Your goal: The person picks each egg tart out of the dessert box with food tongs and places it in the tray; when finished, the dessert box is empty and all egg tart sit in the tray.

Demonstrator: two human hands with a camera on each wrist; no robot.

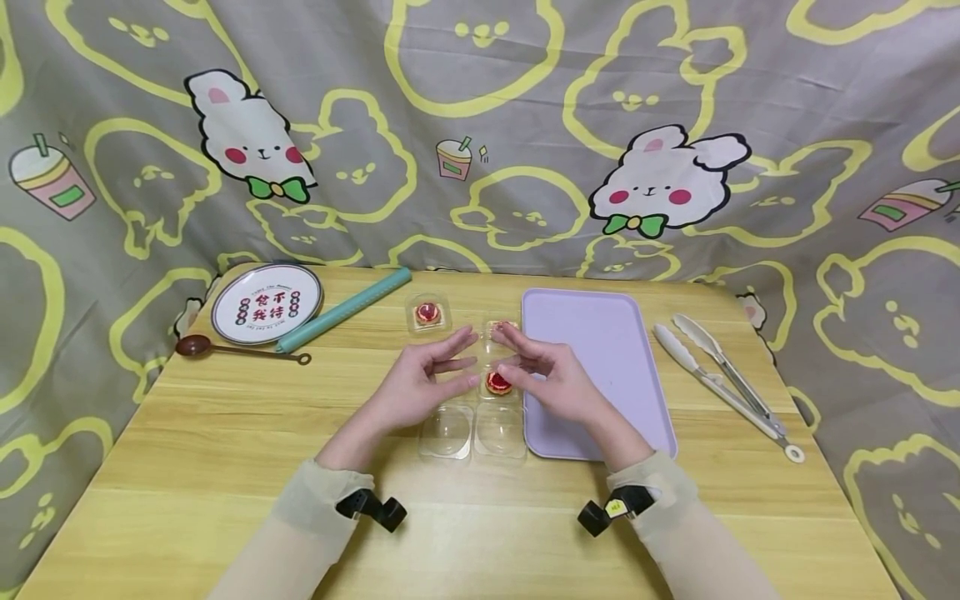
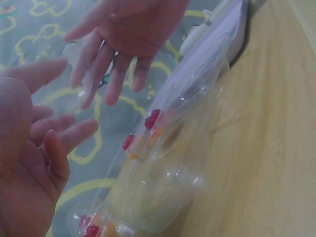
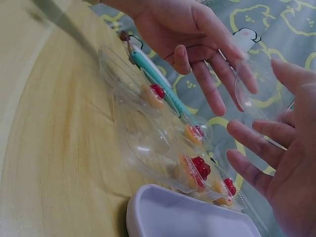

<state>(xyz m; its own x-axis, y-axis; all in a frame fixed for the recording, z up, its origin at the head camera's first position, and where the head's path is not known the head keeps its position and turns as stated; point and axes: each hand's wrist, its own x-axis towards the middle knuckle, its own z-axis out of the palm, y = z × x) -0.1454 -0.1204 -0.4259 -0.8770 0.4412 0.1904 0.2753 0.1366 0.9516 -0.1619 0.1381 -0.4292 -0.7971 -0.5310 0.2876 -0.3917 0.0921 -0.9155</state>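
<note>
Over the middle of the table my left hand [image 1: 416, 379] and right hand [image 1: 558, 379] face each other, palms inward, fingertips a short gap apart. Between them a small clear plastic lid [image 3: 260, 91] is held by the fingertips, seen best in the right wrist view. Its exact contact with each finger is hard to see. Below lie clear plastic boxes with red-topped tarts: one tart [image 1: 498, 382] under the right thumb, another [image 1: 501, 326] behind the right fingertips. The left hand hides part of this row. Two transparent lids [image 1: 447, 432] lie at the near side.
Farther back sits a boxed tart [image 1: 427, 313]. To the right are a purple tray [image 1: 622, 333] and white-tipped tongs [image 1: 727, 383]. On the left lie a teal roll [image 1: 345, 310], a printed plate [image 1: 225, 325] and a brown spoon [image 1: 251, 353]. A patterned curtain [image 1: 495, 225] hangs behind.
</note>
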